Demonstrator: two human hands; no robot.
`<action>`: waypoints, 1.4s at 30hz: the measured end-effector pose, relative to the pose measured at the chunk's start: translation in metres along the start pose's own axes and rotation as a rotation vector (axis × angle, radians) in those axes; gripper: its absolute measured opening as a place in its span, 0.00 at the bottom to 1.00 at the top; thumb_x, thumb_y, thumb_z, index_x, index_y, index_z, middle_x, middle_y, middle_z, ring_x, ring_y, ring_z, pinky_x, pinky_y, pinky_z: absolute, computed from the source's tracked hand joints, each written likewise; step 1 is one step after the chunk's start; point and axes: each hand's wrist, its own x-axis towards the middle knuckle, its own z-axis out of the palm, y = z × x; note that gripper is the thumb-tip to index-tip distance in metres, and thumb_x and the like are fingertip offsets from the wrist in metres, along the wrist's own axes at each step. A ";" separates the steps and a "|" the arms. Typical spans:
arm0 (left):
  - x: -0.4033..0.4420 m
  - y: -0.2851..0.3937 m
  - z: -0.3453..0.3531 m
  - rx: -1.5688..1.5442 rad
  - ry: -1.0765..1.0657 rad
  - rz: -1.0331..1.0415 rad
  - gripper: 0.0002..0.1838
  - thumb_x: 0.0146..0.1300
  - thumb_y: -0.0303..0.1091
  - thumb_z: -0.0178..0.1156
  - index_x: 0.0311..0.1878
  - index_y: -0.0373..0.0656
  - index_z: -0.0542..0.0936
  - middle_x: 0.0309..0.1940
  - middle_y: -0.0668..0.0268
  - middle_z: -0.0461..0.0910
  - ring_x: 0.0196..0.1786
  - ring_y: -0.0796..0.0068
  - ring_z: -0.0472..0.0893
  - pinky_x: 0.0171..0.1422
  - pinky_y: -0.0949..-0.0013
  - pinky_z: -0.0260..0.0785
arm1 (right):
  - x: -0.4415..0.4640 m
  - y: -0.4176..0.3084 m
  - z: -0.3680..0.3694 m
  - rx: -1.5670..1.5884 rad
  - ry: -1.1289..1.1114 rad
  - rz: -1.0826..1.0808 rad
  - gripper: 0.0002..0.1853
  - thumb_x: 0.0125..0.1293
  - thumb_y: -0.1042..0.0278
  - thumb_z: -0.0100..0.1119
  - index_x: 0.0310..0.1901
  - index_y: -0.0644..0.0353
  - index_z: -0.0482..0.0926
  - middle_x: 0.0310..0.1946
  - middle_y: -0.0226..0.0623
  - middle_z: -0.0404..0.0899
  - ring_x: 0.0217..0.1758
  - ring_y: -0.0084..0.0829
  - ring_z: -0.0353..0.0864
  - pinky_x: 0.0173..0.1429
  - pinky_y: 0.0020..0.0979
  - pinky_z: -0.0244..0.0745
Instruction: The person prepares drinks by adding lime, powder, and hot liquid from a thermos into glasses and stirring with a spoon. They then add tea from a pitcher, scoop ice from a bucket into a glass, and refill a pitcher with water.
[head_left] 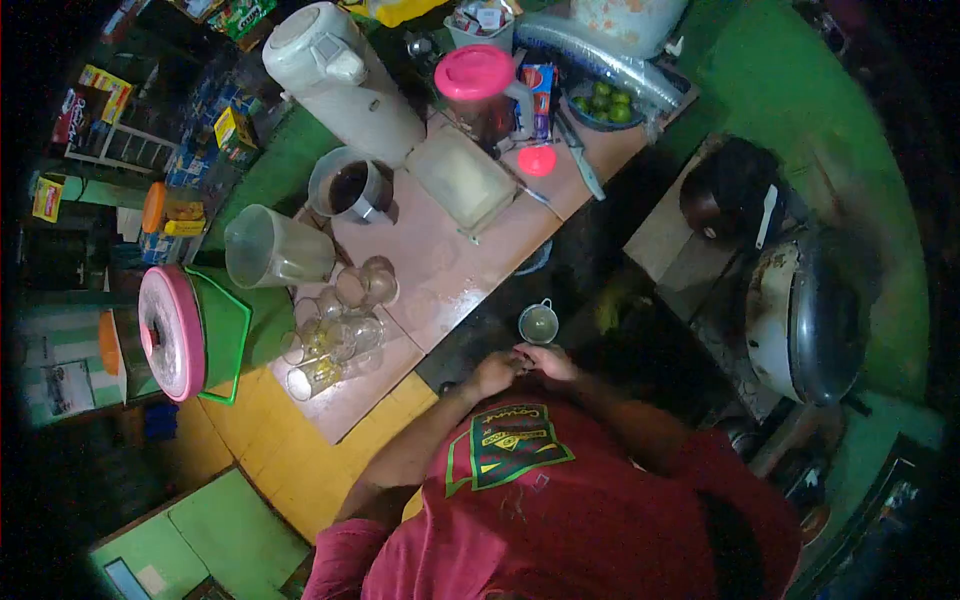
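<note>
And here's the small round strainer (539,322), or a cup that looks like one, pale-rimmed, just beyond the person's hands and past the counter's near edge! Its mouth faces up; its little loop points away from the body, the loop-to-hands line running outward. Left hand (496,373) and right hand (549,361) meet right behind it, fingers bunched together; whether they pinch a handle, I can't tell from here. Below them, the red shirt (590,510) carries a green-and-yellow print, its lettering too blurred to read. Over to the counter (430,290), pink-tiled and set at a slant: clustered glasses (340,335), a jug of dark liquid (350,188), a pink-lidded pitcher (478,85), a knife (580,155), a bowl of limes (603,103). Bright packets line the left side, brands unreadable. Green walls, yellow floor (290,430), and a big lidded pot (775,320) off right!
</note>
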 end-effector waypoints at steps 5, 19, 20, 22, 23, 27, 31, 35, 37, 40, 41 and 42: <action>-0.021 0.039 -0.002 0.343 -0.016 -0.338 0.21 0.73 0.46 0.50 0.51 0.38 0.82 0.46 0.56 0.84 0.47 0.63 0.82 0.56 0.62 0.73 | 0.011 0.002 -0.087 0.213 0.320 0.270 0.07 0.66 0.62 0.57 0.40 0.55 0.74 0.25 0.31 0.73 0.24 0.30 0.73 0.34 0.37 0.77; -0.340 -0.209 0.031 0.483 0.441 -0.274 0.18 0.68 0.38 0.48 0.48 0.35 0.82 0.43 0.54 0.85 0.42 0.57 0.84 0.48 0.59 0.76 | 0.119 -0.056 -0.123 -0.120 0.984 -0.091 0.21 0.72 0.63 0.50 0.65 0.50 0.67 0.54 0.44 0.73 0.54 0.44 0.74 0.49 0.46 0.77; -0.349 -0.216 0.039 0.711 0.254 -0.291 0.19 0.68 0.39 0.48 0.48 0.34 0.81 0.47 0.53 0.84 0.46 0.55 0.83 0.54 0.55 0.74 | 0.102 -0.045 -0.124 -0.460 1.115 -0.403 0.23 0.72 0.62 0.50 0.67 0.52 0.64 0.57 0.46 0.72 0.58 0.46 0.72 0.55 0.46 0.74; -0.353 -0.229 0.054 0.613 0.306 -0.294 0.19 0.67 0.38 0.48 0.48 0.34 0.81 0.46 0.54 0.84 0.45 0.55 0.83 0.54 0.56 0.74 | 0.067 -0.065 -0.114 -0.816 1.129 -0.773 0.26 0.73 0.61 0.50 0.70 0.57 0.61 0.62 0.51 0.70 0.63 0.49 0.71 0.62 0.46 0.69; -0.346 -0.226 0.053 0.452 0.392 -0.299 0.18 0.67 0.37 0.48 0.47 0.35 0.82 0.45 0.55 0.85 0.45 0.54 0.83 0.54 0.56 0.74 | 0.049 -0.089 -0.105 -0.819 1.044 -0.823 0.27 0.73 0.62 0.50 0.70 0.61 0.60 0.62 0.54 0.70 0.63 0.51 0.71 0.62 0.46 0.68; -0.298 -0.192 0.032 -0.300 0.692 -0.290 0.16 0.65 0.32 0.48 0.45 0.37 0.83 0.41 0.59 0.86 0.44 0.53 0.82 0.52 0.57 0.74 | 0.027 -0.209 -0.036 -1.377 1.021 -0.418 0.29 0.69 0.67 0.55 0.68 0.65 0.61 0.49 0.64 0.76 0.54 0.59 0.76 0.57 0.50 0.71; -0.259 -0.091 -0.039 -0.577 0.746 -0.612 0.11 0.70 0.32 0.49 0.44 0.43 0.81 0.32 0.68 0.82 0.35 0.78 0.79 0.36 0.70 0.69 | 0.092 -0.270 -0.038 -1.536 1.000 -0.561 0.23 0.62 0.68 0.60 0.57 0.69 0.71 0.40 0.65 0.78 0.46 0.62 0.79 0.52 0.54 0.74; -0.228 -0.058 -0.059 -0.666 0.869 -0.507 0.12 0.73 0.37 0.50 0.46 0.42 0.79 0.33 0.68 0.83 0.33 0.78 0.79 0.36 0.71 0.70 | 0.146 -0.288 -0.050 -1.543 1.042 -0.450 0.24 0.63 0.62 0.59 0.60 0.60 0.73 0.51 0.63 0.76 0.55 0.60 0.76 0.56 0.50 0.74; -0.220 -0.039 -0.065 -0.718 1.064 -0.427 0.13 0.74 0.40 0.51 0.47 0.42 0.79 0.34 0.67 0.83 0.33 0.78 0.79 0.37 0.72 0.70 | 0.128 -0.291 -0.027 -1.597 1.000 -0.621 0.26 0.62 0.61 0.61 0.61 0.60 0.72 0.55 0.61 0.74 0.58 0.58 0.74 0.59 0.49 0.72; -0.185 -0.003 -0.061 -0.829 1.132 -0.329 0.14 0.75 0.41 0.51 0.46 0.41 0.79 0.35 0.67 0.83 0.33 0.78 0.79 0.37 0.71 0.71 | 0.104 -0.278 0.022 -1.577 0.701 -0.871 0.32 0.60 0.60 0.65 0.65 0.60 0.70 0.64 0.57 0.66 0.67 0.54 0.66 0.69 0.48 0.64; -0.171 -0.015 -0.059 -0.825 1.155 -0.337 0.14 0.75 0.42 0.52 0.47 0.41 0.79 0.34 0.67 0.82 0.32 0.79 0.79 0.37 0.71 0.71 | 0.095 -0.276 0.045 -1.670 0.469 -0.927 0.34 0.58 0.60 0.67 0.65 0.60 0.69 0.66 0.56 0.65 0.69 0.55 0.64 0.70 0.51 0.61; -0.162 -0.007 -0.061 -0.827 1.159 -0.342 0.14 0.75 0.42 0.52 0.47 0.41 0.79 0.34 0.67 0.82 0.32 0.79 0.79 0.37 0.71 0.71 | 0.091 -0.274 0.069 -1.746 0.236 -0.986 0.36 0.56 0.59 0.68 0.66 0.59 0.69 0.67 0.56 0.63 0.71 0.56 0.61 0.72 0.54 0.58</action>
